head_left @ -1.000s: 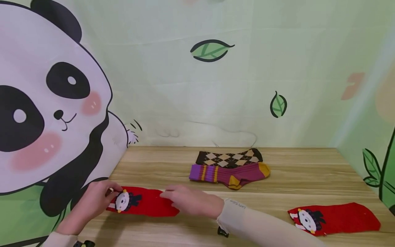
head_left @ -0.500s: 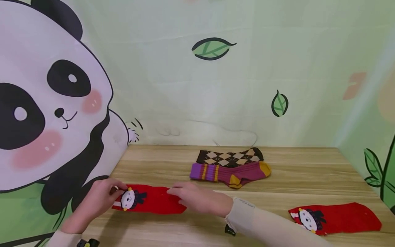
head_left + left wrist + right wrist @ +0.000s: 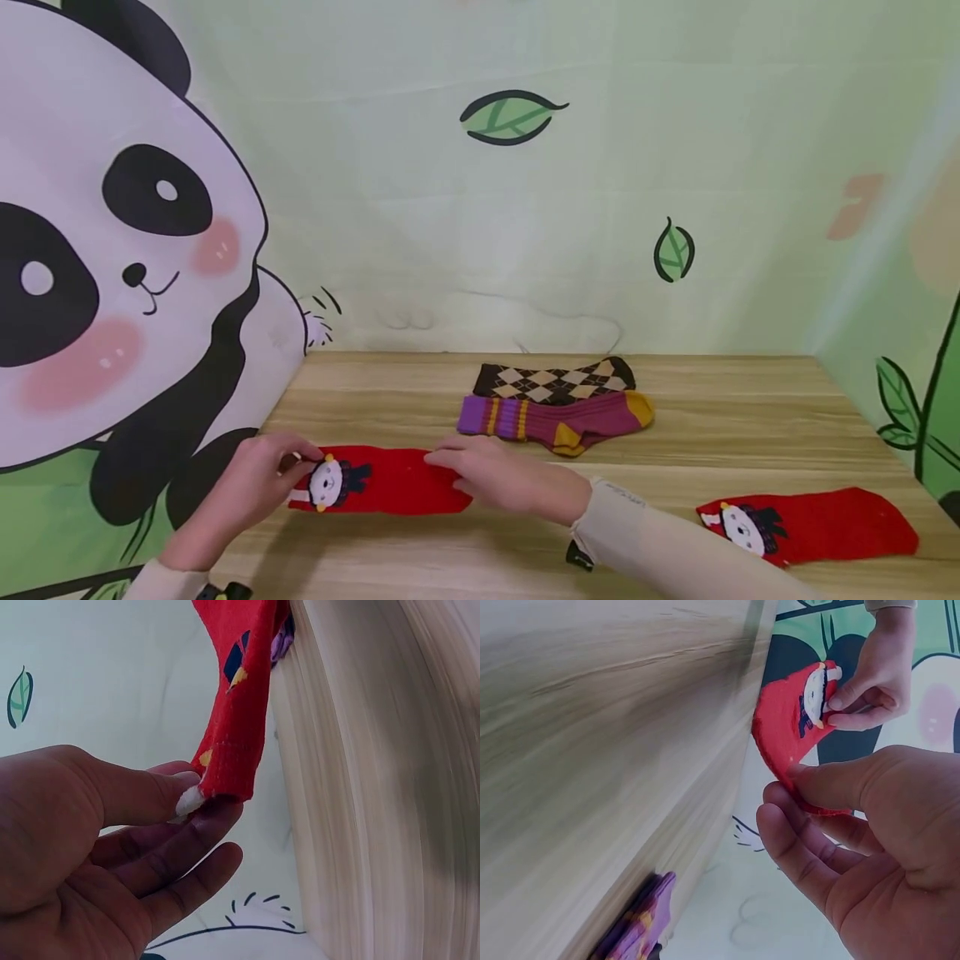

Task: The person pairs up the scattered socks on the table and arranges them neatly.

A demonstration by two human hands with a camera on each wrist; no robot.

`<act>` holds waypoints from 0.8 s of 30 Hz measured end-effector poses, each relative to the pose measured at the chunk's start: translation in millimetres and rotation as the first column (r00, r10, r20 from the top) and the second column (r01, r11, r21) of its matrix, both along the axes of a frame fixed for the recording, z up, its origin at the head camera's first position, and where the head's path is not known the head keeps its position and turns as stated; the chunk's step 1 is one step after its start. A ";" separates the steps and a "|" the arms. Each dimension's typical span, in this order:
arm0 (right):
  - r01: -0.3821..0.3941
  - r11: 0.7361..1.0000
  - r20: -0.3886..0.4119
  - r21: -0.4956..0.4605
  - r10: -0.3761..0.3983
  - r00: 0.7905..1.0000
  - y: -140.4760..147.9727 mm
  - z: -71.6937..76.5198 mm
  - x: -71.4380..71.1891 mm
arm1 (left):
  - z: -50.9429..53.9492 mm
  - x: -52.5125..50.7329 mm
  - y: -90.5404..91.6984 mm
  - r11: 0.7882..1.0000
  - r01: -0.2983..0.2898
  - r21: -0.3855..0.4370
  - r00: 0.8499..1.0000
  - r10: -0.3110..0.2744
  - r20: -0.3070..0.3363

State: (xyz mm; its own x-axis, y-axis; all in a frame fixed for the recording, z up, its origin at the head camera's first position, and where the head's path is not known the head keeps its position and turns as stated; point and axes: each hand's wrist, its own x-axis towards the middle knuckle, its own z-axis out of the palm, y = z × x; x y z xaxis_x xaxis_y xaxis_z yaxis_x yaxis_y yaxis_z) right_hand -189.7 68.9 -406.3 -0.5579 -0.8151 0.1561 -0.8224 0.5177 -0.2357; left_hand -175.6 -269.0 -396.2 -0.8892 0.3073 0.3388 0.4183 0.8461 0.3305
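Observation:
A red sock [image 3: 397, 481] with a white animal face in a dark hat and scarf is stretched between both hands, lifted off the table. My left hand [image 3: 262, 483] pinches its cuff end between thumb and fingers, as the left wrist view shows on the cuff [image 3: 229, 776]. At the other end, my right hand [image 3: 510, 475] pinches the toe part, thumb on top and fingers beneath in the right wrist view. A matching red sock [image 3: 832, 527] lies flat on the table at the right, partly behind the right sleeve.
On the wooden table [image 3: 375, 383], a purple sock [image 3: 592, 421] with yellow heel and toe lies against a black and tan argyle sock [image 3: 547, 383] near the back edge. A cloth backdrop [image 3: 390, 208] with a printed panda stands behind and to the left.
Both hands have moved a little to the right, carrying the red sock between them with their holds unchanged. The other socks stay where they were.

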 end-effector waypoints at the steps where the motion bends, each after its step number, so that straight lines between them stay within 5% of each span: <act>1: 0.004 1.000 -0.001 0.001 -0.004 1.000 1.7 -0.1 0.0 | -0.1 0.2 1.2 1.000 0.007 -0.002 1.000 -0.007 -0.003; 10: 0.056 0.998 0.007 0.006 -0.056 0.998 24.2 1.5 2.8 | -1.2 -1.9 14.5 0.998 0.070 0.008 0.997 -0.069 -0.040; 24: 0.095 0.995 0.031 -0.017 -0.095 0.995 55.5 7.6 8.4 | -2.1 -4.1 41.0 0.988 0.134 0.077 0.989 -0.138 0.047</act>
